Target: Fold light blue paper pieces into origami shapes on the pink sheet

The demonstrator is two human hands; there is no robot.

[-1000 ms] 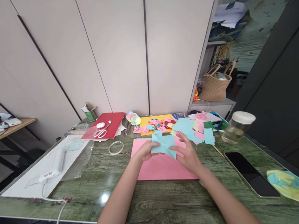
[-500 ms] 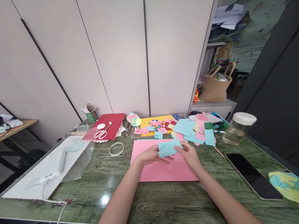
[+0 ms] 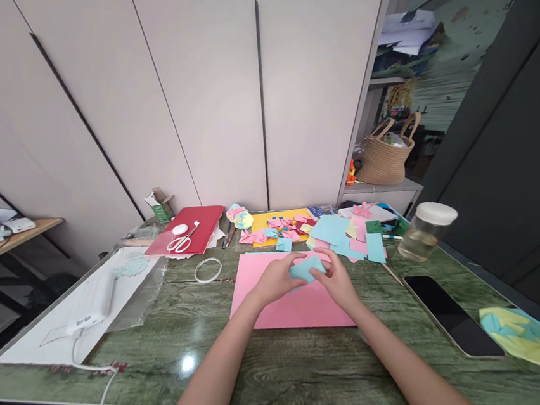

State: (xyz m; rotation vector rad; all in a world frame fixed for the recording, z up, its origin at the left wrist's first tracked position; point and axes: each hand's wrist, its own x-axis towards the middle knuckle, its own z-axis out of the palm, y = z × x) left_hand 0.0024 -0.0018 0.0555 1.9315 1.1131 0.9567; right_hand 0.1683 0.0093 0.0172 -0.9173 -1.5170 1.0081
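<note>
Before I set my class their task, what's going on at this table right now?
A person is holding a small piece of light blue paper in both bare hands, the left hand on one side and the right hand on the other, over a pink sheet. Beyond it, coloured papers lie loosely spread. White-handled scissors rest on a red folder to the left; a phone lies to the right.
</note>
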